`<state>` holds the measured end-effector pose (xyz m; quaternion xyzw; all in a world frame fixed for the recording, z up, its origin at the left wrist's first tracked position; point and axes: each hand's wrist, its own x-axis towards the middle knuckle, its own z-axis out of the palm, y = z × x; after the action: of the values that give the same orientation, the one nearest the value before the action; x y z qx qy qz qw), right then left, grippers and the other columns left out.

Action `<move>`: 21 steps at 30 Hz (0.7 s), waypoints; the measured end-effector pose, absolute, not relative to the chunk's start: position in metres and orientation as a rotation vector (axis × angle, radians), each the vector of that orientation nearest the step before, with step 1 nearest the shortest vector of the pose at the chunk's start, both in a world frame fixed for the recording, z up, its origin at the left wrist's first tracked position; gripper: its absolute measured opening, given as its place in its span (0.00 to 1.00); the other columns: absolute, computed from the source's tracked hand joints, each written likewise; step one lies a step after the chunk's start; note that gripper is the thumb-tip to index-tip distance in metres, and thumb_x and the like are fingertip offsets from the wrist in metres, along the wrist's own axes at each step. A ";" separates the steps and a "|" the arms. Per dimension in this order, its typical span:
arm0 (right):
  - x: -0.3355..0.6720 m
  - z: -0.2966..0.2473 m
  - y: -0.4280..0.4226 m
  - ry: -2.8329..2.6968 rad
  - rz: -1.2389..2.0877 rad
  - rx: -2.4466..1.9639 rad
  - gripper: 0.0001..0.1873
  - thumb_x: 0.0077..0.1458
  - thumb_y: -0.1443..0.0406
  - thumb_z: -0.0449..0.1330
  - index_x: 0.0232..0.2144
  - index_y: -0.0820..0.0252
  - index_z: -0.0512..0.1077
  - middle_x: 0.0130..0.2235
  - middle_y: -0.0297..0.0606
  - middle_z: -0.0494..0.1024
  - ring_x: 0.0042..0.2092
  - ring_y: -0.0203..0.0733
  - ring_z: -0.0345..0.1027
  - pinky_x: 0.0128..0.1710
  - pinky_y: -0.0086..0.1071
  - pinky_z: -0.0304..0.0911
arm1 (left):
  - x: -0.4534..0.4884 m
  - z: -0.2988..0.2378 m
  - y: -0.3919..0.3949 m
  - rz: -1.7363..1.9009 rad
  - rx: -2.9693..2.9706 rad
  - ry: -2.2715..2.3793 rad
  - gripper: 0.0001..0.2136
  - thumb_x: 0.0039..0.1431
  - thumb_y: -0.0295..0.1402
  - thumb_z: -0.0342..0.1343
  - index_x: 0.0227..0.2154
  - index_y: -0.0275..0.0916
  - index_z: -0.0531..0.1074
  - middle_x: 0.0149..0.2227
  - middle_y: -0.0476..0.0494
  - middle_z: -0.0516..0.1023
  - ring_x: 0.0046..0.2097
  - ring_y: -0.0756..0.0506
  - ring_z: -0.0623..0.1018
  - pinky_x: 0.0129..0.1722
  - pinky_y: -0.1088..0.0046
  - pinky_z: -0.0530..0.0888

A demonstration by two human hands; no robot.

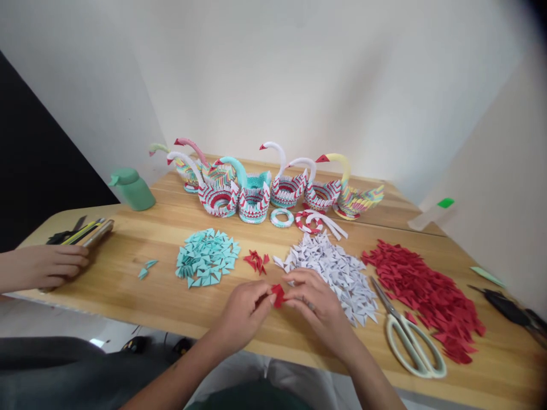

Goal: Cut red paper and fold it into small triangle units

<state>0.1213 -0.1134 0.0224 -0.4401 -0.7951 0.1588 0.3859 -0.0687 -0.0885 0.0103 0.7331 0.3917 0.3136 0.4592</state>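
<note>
My left hand (245, 310) and my right hand (314, 302) meet near the front edge of the wooden table (128, 296). Both pinch a small cluster of red folded paper pieces (277, 295) between their fingertips. Just beyond them lie a few loose red pieces (256, 261), a teal pile of folded triangles (207, 257) to the left and a white pile (333, 267) to the right. A big red pile (427, 290) lies further right.
A row of paper swans (273, 185) stands at the back, with paper rings (282, 217) before it. White-handled scissors (410, 336) lie right of my hands. Another person's hand (43, 266) rests at the left edge by pens (83, 230). A green bottle (130, 189) stands back left.
</note>
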 end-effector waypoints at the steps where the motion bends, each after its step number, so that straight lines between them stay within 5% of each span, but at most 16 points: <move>1: 0.119 0.023 -0.114 -1.985 0.456 -1.151 0.07 0.57 0.66 0.57 0.33 0.52 0.75 0.43 0.39 0.76 0.47 0.45 0.67 0.47 0.41 0.62 | -0.070 0.012 -0.089 0.767 1.901 0.964 0.11 0.60 0.32 0.47 0.23 0.37 0.66 0.23 0.50 0.67 0.28 0.49 0.67 0.28 0.75 0.59; 9: 0.107 0.024 -0.113 -1.813 0.724 -1.327 0.05 0.56 0.66 0.58 0.28 0.56 0.73 0.29 0.34 0.76 0.33 0.39 0.69 0.35 0.31 0.63 | -0.072 0.013 -0.092 0.659 2.080 0.951 0.10 0.63 0.31 0.45 0.28 0.38 0.68 0.27 0.47 0.72 0.31 0.48 0.71 0.30 0.75 0.60; 21: 0.105 0.024 -0.111 -1.783 0.723 -1.279 0.05 0.55 0.66 0.58 0.31 0.54 0.76 0.31 0.35 0.77 0.34 0.40 0.71 0.35 0.31 0.63 | -0.071 0.009 -0.093 0.768 1.633 0.930 0.11 0.60 0.35 0.47 0.25 0.37 0.69 0.24 0.48 0.71 0.27 0.50 0.68 0.28 0.76 0.62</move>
<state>0.1051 -0.1114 0.0244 -0.5065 -0.7059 0.2865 0.4039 -0.0710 -0.0929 0.0088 0.6834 0.3892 0.3215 0.5274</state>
